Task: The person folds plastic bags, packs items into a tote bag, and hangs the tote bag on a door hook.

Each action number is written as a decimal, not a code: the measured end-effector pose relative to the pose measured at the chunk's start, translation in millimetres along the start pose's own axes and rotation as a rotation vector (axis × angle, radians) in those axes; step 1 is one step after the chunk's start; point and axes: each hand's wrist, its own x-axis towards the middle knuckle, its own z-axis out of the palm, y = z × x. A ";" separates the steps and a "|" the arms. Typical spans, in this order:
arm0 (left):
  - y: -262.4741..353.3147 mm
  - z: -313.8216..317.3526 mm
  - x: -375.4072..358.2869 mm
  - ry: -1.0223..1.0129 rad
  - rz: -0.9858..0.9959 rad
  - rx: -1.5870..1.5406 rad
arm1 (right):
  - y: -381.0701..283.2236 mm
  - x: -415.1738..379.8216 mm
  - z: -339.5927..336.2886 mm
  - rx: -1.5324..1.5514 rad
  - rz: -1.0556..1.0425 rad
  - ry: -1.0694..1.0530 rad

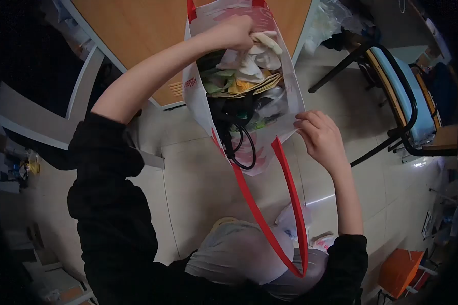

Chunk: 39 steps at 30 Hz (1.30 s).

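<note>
A white shopping bag (194, 104) with red print stands wide open before me, and its red handle strap (254, 203) hangs toward my knees. My left hand (235, 33) reaches in at the far side, its fingers closed on a white glove (267, 41) whose lower part rests among the contents. At the near right corner, my right hand (319, 134) pinches the bag's rim. Inside lie folded brown cardboard (267, 87), a yellow crumpled piece (243, 86), clear plastic (274, 101) and a black cable (250, 155) looped near the front. Deeper contents are hidden.
Behind the bag is a wooden panel (132, 35) with pale edging. To the right stands a chair (399, 91) with a black frame and light blue back. An orange box (399, 269) is at lower right. Clear plastic sheeting (331, 23) lies at the back.
</note>
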 end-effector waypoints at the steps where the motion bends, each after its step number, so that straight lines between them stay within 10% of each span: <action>1: 1.1 -16.4 -16.4 -0.047 0.033 -0.063 | -2.6 0.1 -2.7 0.000 0.014 -0.030; 6: 13.8 -73.6 -96.8 -0.233 0.036 -0.771 | -16.1 -0.2 -14.6 -0.032 0.035 -0.096; 15: 47.5 -44.2 -129.2 -0.654 -0.046 -1.541 | -76.3 3.8 -62.0 1.483 0.284 -0.125; 20: 64.8 -18.6 -127.5 -0.554 -0.241 -1.853 | -93.4 3.8 -64.9 1.236 0.457 0.302; 27: 69.6 -3.4 -139.1 -0.500 -0.282 -2.064 | -75.9 -15.1 -66.4 1.149 0.497 0.210; 33: 79.6 -20.4 -176.1 -0.401 -0.300 -1.693 | -49.7 -54.1 -151.6 0.189 0.516 0.802; 36: 77.0 -25.0 -185.9 -0.233 -0.256 -1.487 | -17.0 -68.5 -149.4 -0.317 0.591 0.225; 39: 82.4 -19.5 -184.7 -0.026 -0.083 -1.288 | -24.2 -63.0 -138.1 -0.177 0.746 0.141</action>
